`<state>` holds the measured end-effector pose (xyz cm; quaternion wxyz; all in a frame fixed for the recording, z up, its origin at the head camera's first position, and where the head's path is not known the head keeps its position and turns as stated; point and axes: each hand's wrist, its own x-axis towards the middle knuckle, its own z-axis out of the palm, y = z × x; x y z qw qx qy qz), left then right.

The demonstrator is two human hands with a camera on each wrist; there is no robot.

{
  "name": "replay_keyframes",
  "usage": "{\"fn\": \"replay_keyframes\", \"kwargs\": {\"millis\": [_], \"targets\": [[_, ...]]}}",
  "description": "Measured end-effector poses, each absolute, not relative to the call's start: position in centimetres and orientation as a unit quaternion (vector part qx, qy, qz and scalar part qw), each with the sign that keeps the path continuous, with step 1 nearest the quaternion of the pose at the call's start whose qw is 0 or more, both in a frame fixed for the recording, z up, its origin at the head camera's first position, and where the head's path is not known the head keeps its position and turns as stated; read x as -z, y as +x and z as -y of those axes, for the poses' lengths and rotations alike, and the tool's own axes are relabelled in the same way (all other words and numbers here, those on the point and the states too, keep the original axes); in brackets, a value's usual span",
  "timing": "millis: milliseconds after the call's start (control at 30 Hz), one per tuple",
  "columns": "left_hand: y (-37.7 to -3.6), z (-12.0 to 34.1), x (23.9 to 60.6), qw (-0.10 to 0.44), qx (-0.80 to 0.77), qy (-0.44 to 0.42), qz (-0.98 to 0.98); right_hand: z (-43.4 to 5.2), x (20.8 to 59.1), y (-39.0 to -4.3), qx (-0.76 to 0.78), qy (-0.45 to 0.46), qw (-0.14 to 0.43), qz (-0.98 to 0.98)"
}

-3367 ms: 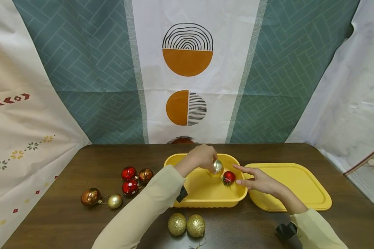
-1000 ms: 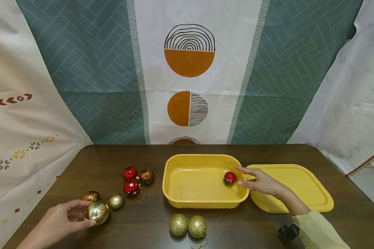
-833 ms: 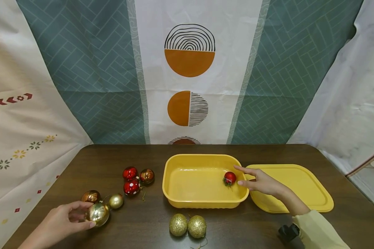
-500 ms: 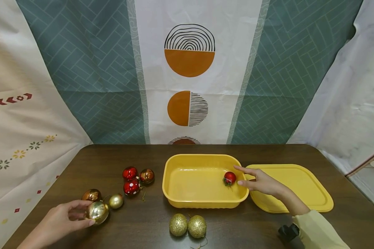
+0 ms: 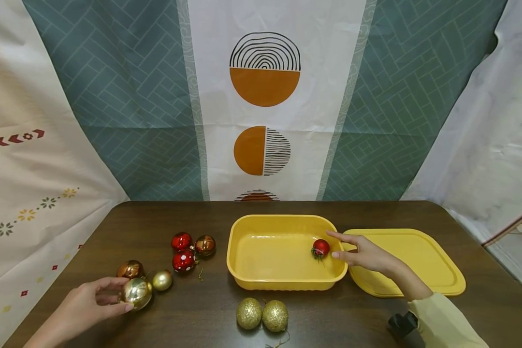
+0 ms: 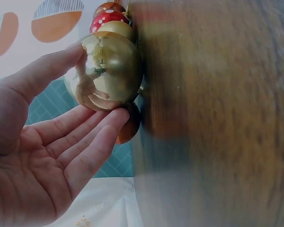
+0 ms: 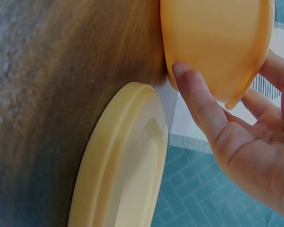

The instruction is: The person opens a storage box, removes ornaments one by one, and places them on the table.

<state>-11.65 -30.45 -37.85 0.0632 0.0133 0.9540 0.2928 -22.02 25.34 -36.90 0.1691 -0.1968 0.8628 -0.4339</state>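
The left hand (image 5: 89, 307) pinches a shiny gold glass bauble (image 5: 137, 293) at the table — setting down, likely; release gently. The right hand (image 5: 365, 255), fingers relaxed, steadies the yellow plastic tub (image 5: 282, 285).

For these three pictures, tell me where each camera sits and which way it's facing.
Head: looks forward and down over the dark wooden table; both hands and a cream sleeve show.
Left wrist: beside the left hand, whose thumb and fingers hold the shiny gold ball ornament.
Right wrist: beside the right hand, whose thumb touches the yellow plastic tub, near the flat yellow lid.
Shared: head and left wrist both show the gold ornament.
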Motion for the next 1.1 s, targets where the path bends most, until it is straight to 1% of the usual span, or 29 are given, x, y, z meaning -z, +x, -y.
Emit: {"fn": "replay_keyframes", "kwargs": {"millis": [200,333,567,667,767,833,1000,1100], "targets": [[-11.6,30.4,37.8,0.052,-0.291,0.007,-0.955,-25.3,36.9,-22.0,0.434,-0.19,0.17,-0.864],[-11.4,30.3,37.4,0.028,-0.285,0.002,-0.958,-25.3,37.0,-22.0,0.435,-0.19,0.171,-0.864],[-11.5,28.8,36.0,-0.059,-0.258,0.018,-0.964,-25.3,37.0,-22.0,0.442,-0.185,0.175,-0.86],[-11.9,27.3,35.3,-0.091,-0.27,0.041,-0.958,-25.4,37.0,-22.1,0.437,-0.187,0.172,-0.863],[-12.8,24.9,34.4,-0.109,-0.293,0.071,-0.947,-25.5,36.9,-22.1,0.431,-0.192,0.167,-0.866],[-13.5,23.1,34.0,-0.113,-0.314,0.093,-0.938,-25.5,37.0,-22.0,0.431,-0.189,0.165,-0.867],[-15.4,18.7,33.2,-0.077,-0.365,0.136,-0.918,-25.4,37.0,-22.0,0.436,-0.191,0.166,-0.864],[-16.6,16.1,32.9,-0.066,-0.378,0.169,-0.908,-25.4,36.9,-22.0,0.437,-0.195,0.168,-0.862]]}}
